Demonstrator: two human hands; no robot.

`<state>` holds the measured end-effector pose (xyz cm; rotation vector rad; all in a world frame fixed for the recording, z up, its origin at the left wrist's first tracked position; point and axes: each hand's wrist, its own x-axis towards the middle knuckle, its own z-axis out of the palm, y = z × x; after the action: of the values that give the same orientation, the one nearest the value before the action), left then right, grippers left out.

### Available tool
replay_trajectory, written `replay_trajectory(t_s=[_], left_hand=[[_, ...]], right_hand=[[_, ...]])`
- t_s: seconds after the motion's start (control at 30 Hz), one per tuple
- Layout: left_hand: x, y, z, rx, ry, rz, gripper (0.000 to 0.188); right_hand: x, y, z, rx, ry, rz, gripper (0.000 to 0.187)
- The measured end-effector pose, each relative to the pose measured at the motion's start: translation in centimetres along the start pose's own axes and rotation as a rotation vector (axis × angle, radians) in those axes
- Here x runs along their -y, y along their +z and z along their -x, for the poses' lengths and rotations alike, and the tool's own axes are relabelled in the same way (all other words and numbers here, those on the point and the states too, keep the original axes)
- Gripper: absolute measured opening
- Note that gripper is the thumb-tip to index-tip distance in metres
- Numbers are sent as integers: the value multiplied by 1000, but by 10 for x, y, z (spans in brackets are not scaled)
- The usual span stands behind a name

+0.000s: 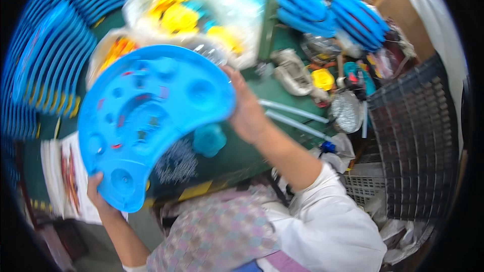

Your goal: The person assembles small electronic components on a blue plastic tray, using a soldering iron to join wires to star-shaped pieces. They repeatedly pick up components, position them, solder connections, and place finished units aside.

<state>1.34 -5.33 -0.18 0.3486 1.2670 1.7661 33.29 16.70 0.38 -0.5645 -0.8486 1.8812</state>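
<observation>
A blue crescent-shaped plastic panel (176,83) with round recesses and small red marks is held up, tilted, above the green work table (237,146). My left hand (99,196) grips its lower left end, thumb on the face. At the upper right end, my right hand (245,106) is closed around the edge, its fingers partly hidden behind the panel. A teal flower-shaped plastic part (209,140) lies on the table just beyond the panel's inner curve. The picture is slightly blurred.
Rows of stacked blue panels (55,60) fill the left. Clear bags of yellow parts (179,17) and orange parts (118,50) lie behind. More blue panels (307,5), a glove (292,73) and two pale rods (297,121) are right. A black grid crate (413,136) stands far right.
</observation>
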Motion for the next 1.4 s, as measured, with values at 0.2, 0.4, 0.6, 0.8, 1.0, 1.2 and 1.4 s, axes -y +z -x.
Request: replay_trajectory(t_s=[0.2,0.4,0.6,0.8,1.0,1.2,1.4], left_hand=[[6,-17,33,157,72,48,71],[20,-19,27,-80,1,-620,64],[34,-22,18,-146,162,-993,63],[41,-31,14,-93,139,-839,64],[38,-22,20,-119,273,-1159,64],[43,-2,27,-202,181,-1128,66],[31,9,28,-216,155,-1146,59]], right_hand=[[18,2,7,139,217,354,62],[-17,-25,29,81,195,1083,50],[-29,-26,28,68,123,1131,45],[-27,-25,22,58,144,1306,49],[-24,-38,16,116,154,1071,54],[-17,-38,13,105,174,1123,51],[-20,-38,14,109,159,1118,53]])
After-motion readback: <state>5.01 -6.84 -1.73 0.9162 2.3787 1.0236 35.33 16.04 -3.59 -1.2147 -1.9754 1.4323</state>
